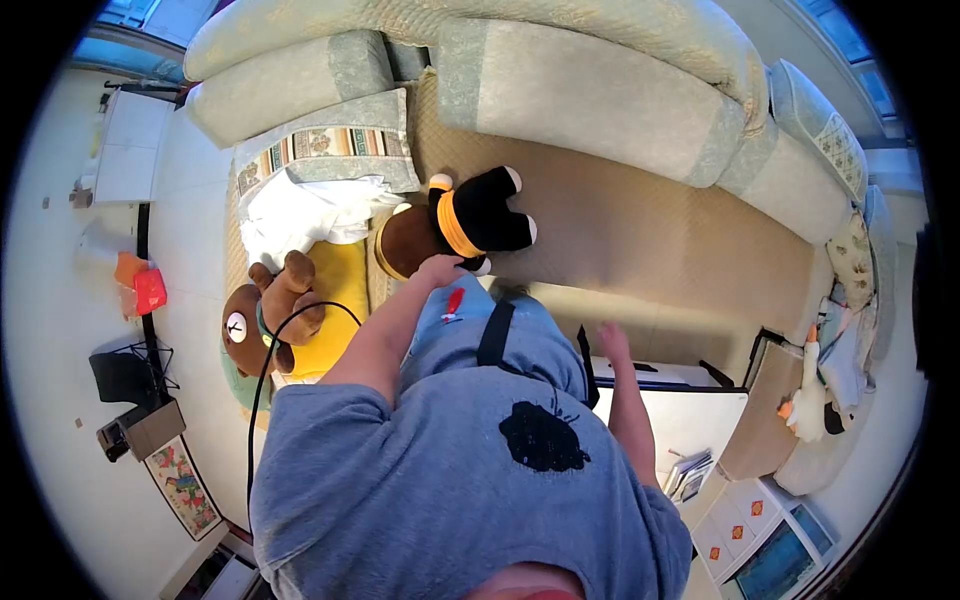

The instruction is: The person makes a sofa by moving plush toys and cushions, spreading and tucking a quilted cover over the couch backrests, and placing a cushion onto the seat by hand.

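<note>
My left hand (440, 270) is at the near side of a plush bear toy (410, 240), its fingers closed at the toy's black arm. This toy has a brown head, a black body with an orange band and pale paw tips, and lies on its side on the sofa seat. My right hand (614, 342) hangs apart from it in front of the sofa, near the white table, fingers loosely extended and holding nothing. A second brown plush bear (270, 315) rests to the left on a yellow cushion (343, 290).
The long sofa (640, 225) curves across the front, with backrest cushions (590, 95) behind. White cloth (300, 215) lies by a patterned pillow (350, 145). A black cable (255, 420) runs at my left. To the right stand a white table (690, 412) and a plush goose (808, 385).
</note>
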`<state>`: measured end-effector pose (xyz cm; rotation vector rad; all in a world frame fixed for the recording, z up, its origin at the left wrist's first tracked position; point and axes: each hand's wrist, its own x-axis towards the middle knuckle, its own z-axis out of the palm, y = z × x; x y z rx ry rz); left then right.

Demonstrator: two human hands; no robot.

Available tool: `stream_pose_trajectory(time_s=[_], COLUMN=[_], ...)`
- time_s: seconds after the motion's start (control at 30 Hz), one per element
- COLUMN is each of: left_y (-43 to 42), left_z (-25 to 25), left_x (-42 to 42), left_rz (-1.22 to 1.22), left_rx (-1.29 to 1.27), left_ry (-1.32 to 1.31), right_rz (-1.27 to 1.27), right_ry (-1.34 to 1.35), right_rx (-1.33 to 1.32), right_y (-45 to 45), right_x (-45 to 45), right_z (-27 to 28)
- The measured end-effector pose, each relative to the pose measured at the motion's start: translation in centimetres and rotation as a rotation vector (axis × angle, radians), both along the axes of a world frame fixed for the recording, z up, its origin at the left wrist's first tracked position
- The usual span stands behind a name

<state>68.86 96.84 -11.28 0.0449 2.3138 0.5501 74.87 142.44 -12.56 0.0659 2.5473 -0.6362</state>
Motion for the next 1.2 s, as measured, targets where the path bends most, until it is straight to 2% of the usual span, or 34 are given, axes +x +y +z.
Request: stream_pose_trajectory(time_s=[0.1,0.2,0.33,0.4,0.47,0.53,0.6,0.67,0.77,0.87,0.9,0.97,1.07,1.1,1.13,1.17,1.2], left_y=[0.5,-0.4,-3.0,-5.9,-8.9,-12.1,-16.1,-21.0,-27.0,-31.3,-31.8,-32.6,-32.3,-32.3,-32.3,-32.2,-32.1], left_z=[-0.3,-0.6,-0.1,-0.5,0.5,2.6,3.0,1.0,0.7,0.8,1.2,0.7,-0.6,-1.0,-1.5,-2.0,-2.3], left_x=[0.2,0.2,-0.7,-1.4,-2.3,-3.4,-4.6,-5.8,-8.5,-12.2,-13.6,-16.5,-21.3,-22.8,-24.2,-25.5,-26.6], left_rz=[-0.006,0.007,0.192,0.328,0.567,0.658,0.821,0.943,0.968,0.952,0.935,0.885,0.806,0.807,0.856,0.905,0.911], left_rx=[-0.023,-0.013,0.036,0.068,0.069,-0.001,-0.082,-0.098,-0.170,-0.153,-0.070,0.058,0.048,0.049,0.162,0.280,0.287], left_ry=[-0.087,-0.096,0.032,0.199,0.322,0.490,0.513,0.653,0.696,0.719,0.742,0.780,0.870,0.857,0.868,0.877,0.864], right_rz=[-0.065,-0.044,0.062,0.075,-0.050,-0.016,0.108,0.147,0.198,0.347,0.402,0.262,0.125,0.161,0.196,0.200,0.210], right_ry=[-0.143,-0.117,-0.155,-0.170,-0.201,-0.209,-0.077,-0.063,-0.037,0.222,0.279,0.113,0.039,0.141,0.242,0.234,0.226], right_rx=[-0.005,0.008,-0.012,0.015,-0.188,-0.202,-0.275,-0.444,-0.576,-0.552,-0.550,-0.513,-0.569,-0.552,-0.533,-0.483,-0.434], right_y=[1.7,2.0,0.6,-1.8,-4.7,-9.4,-14.1,-20.5,-30.6,-39.9,-42.5,-48.0,-54.8,-56.5,-58.0,-59.5,-60.8], right_x=[1.2,2.3,1.2,-1.4,-4.6,-9.0,-13.5,-18.2,-25.1,-32.0,-34.1,-37.5,-41.9,-43.3,-44.6,-45.8,-47.0], right_z=[0.1,-0.3,-2.5,-2.2,-1.3,1.5,2.1,4.5,6.9,4.9,3.5,2.8,0.1,-0.6,-1.4,-1.5,-1.4])
